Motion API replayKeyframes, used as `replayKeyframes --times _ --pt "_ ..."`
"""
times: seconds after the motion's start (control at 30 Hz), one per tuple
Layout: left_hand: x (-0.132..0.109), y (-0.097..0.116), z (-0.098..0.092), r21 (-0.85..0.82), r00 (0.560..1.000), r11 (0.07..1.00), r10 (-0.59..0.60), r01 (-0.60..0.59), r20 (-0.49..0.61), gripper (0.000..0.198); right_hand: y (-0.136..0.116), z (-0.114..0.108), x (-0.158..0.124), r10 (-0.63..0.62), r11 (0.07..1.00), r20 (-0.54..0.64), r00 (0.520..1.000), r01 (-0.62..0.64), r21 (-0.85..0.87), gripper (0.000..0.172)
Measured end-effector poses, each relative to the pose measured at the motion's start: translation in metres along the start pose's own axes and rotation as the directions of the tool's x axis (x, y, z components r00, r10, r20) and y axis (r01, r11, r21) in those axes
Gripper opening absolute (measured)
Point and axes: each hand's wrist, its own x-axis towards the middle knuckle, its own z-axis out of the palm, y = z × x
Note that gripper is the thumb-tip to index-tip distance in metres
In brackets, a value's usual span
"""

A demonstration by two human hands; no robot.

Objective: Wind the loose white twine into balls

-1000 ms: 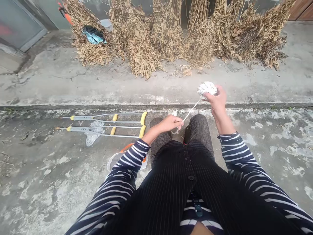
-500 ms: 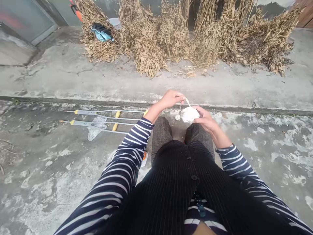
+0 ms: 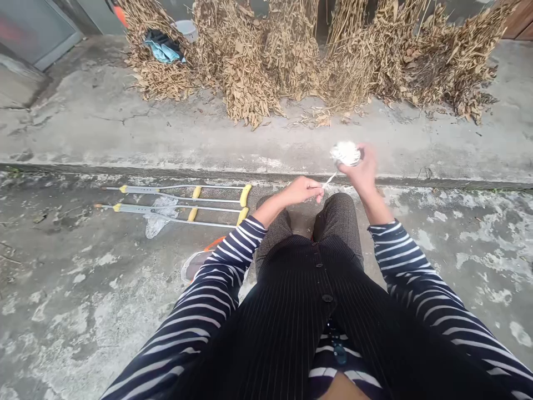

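Note:
My right hand (image 3: 363, 169) is closed round the right side of a white ball of cord (image 3: 345, 153), held up in front of my knees. The ball is blurred, so its exact material cannot be made out. A short white strand (image 3: 331, 179) runs slanting down from it to my left hand (image 3: 303, 190). That hand is lower and to the left, its fingers pinched on the strand's end. The strand looks straight and taut between the two hands.
A pair of metal crutches (image 3: 216, 208) with yellow pads lies on the concrete at the left, over a clear plastic bag (image 3: 156, 225). Beyond a low concrete step (image 3: 175, 136) lean dried plant bundles (image 3: 250, 66). Light-blue cloth (image 3: 164, 53) rests among them.
My right hand has lifted the white ball up and to the right. My left hand has lowered slightly, and the strand now stretches down-left from the ball instead of upward.

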Motion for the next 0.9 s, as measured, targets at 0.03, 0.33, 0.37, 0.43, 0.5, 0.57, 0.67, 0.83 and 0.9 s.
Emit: replayKeyframes --times 0.03,0.33,0.37,0.43,0.5,0.57,0.67,0.83,0.9 --pt "0.0 0.005 -0.004 0.019 1.0 1.0 -0.007 0.007 -0.004 0.033 0.005 0.003 -0.001 0.003 0.993 0.016 1.0 -0.001 -0.117 0.059" --pt "0.015 0.021 -0.04 0.223 0.995 0.975 0.008 0.014 -0.095 0.026 -0.003 -0.007 -0.025 0.255 0.867 0.77 0.585 -0.491 0.086 0.047" --pt "0.017 0.019 -0.04 0.215 0.994 0.977 0.035 -0.012 -0.1 0.027 -0.005 -0.011 -0.026 0.238 0.818 0.792 0.562 -0.556 0.149 0.047" --pt "0.022 0.016 -0.037 0.188 0.988 0.981 0.072 -0.045 -0.139 0.026 -0.009 -0.017 -0.028 0.192 0.752 0.79 0.582 -0.605 0.262 0.049" --pt "0.025 0.01 -0.032 0.146 0.98 0.988 0.085 -0.058 -0.182 0.024 -0.015 -0.021 -0.03 0.151 0.701 0.774 0.615 -0.618 0.355 0.051" --pt "0.026 0.003 -0.027 0.092 0.974 0.994 0.079 -0.061 -0.211 0.024 -0.022 -0.023 -0.033 0.14 0.663 0.738 0.66 -0.616 0.425 0.053" --pt "0.026 -0.01 -0.019 0.039 0.971 0.999 0.037 -0.029 -0.235 0.029 -0.039 -0.027 -0.031 0.129 0.672 0.641 0.756 -0.542 0.505 0.057" --pt "0.021 -0.019 -0.013 0.054 0.969 0.998 -0.021 0.035 -0.245 0.033 -0.056 -0.029 -0.01 0.033 0.819 0.334 0.942 -0.217 0.531 0.054" --pt "0.018 -0.013 -0.012 0.062 0.973 0.997 -0.02 0.035 -0.228 0.032 -0.05 -0.023 0.002 -0.015 0.918 0.115 0.993 -0.032 0.396 0.051"
